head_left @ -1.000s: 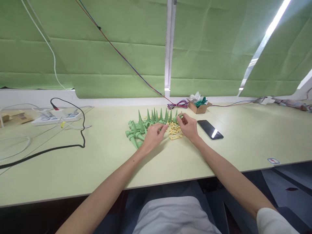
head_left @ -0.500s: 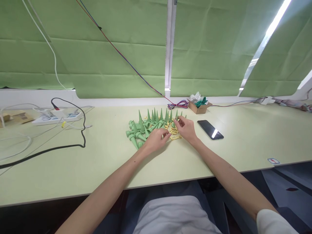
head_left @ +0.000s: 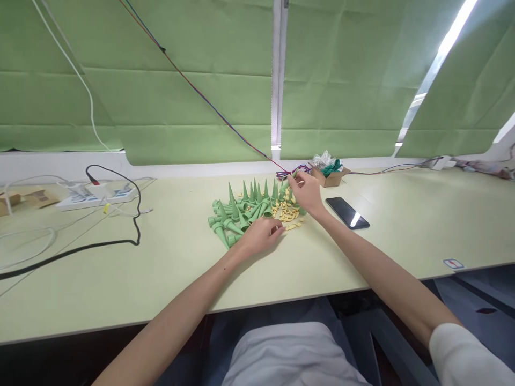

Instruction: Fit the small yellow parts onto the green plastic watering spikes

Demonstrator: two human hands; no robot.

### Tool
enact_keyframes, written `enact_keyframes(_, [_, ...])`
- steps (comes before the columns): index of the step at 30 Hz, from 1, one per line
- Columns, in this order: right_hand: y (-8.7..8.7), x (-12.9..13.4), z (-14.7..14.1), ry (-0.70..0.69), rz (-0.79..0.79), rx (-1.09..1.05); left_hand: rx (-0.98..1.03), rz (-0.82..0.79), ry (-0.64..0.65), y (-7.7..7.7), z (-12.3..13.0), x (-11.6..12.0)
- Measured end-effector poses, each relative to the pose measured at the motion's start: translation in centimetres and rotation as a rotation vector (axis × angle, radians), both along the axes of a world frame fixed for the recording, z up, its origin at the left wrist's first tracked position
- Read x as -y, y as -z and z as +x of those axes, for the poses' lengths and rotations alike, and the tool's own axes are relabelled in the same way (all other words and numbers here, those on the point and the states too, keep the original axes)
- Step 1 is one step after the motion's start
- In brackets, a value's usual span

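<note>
Green plastic spikes (head_left: 234, 210) lie in a loose heap at the middle of the table, with a row of them standing upright behind. Small yellow plastic pieces (head_left: 287, 213) are scattered to the right of the heap. My right hand (head_left: 306, 192) is above the far side of these pieces, its fingers closed on a tilted green spike (head_left: 295, 173). My left hand (head_left: 262, 235) rests at the heap's near edge beside the yellow pieces. Its thumb and fingers are curled together, and whatever is between them is hidden.
A black phone (head_left: 347, 213) lies right of my right hand. Behind it stands a small cardboard box (head_left: 328, 178) with plastic wrap and green material, near coiled wires (head_left: 301, 171). A power strip (head_left: 96, 195) and a black cable (head_left: 139, 214) occupy the left side.
My right hand has lifted slightly away from me, and a tilted green spike now shows in its fingers. My left hand has shifted slightly, staying beside the yellow pieces.
</note>
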State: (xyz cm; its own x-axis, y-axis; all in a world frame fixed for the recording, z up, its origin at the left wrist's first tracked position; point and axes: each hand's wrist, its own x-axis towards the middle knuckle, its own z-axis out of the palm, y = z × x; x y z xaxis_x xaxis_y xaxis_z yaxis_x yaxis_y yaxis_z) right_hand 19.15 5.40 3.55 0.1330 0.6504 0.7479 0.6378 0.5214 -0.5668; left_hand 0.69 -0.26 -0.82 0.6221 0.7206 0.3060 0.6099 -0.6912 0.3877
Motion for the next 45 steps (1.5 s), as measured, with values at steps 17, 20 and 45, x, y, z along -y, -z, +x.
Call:
enact_keyframes(17, [0.0, -5.9, -2.2, 0.018, -0.136, 0.274, 0.043, -0.021, 0.000, -0.1, 0.0, 0.2])
enact_keyframes(20, [0.3, -5.9, -2.2, 0.014, -0.162, 0.305, 0.046, -0.020, 0.001, -0.1, 0.0, 0.2])
enact_keyframes(45, [0.7, -2.2, -2.7, 0.050, -0.022, 0.115, 0.063, 0.003, 0.002, -0.1, 0.0, 0.2])
